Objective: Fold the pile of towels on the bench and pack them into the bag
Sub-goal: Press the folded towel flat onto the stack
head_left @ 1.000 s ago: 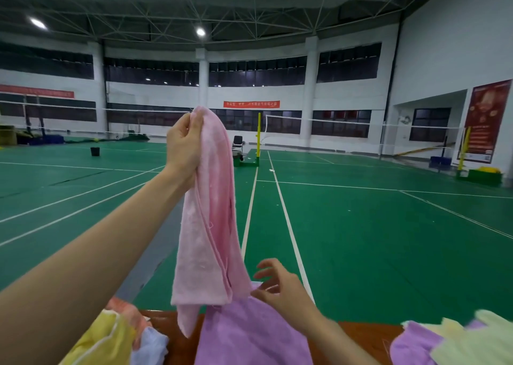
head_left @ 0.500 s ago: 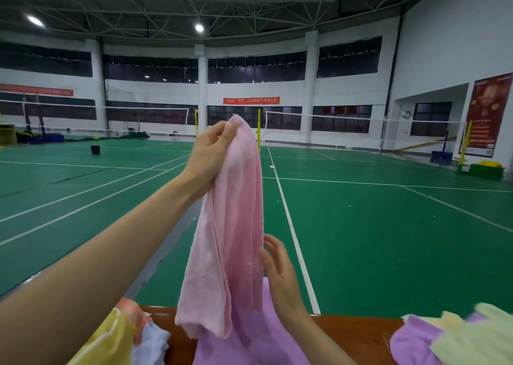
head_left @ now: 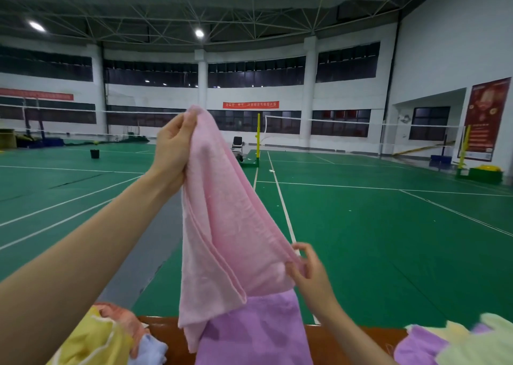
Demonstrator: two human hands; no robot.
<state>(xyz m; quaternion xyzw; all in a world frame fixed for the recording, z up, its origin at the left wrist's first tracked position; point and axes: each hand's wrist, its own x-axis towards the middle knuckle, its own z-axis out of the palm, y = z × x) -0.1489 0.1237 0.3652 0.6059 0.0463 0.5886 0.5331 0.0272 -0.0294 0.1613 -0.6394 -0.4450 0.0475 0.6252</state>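
Two hands: one left hand [head_left: 173,153], one right hand [head_left: 311,273]. One pink towel [head_left: 222,226], one purple towel [head_left: 249,334], three towels in the left heap [head_left: 91,342], at least two in the right heap [head_left: 458,345]. One bench [head_left: 166,328], one bucket [head_left: 94,153], one chair [head_left: 237,144].

Towel [head_left: 222,226] above bench [head_left: 347,338], heap [head_left: 111,337] at left

Matt terry-cloth pink towel [head_left: 222,226]; smooth wooden bench [head_left: 347,339].
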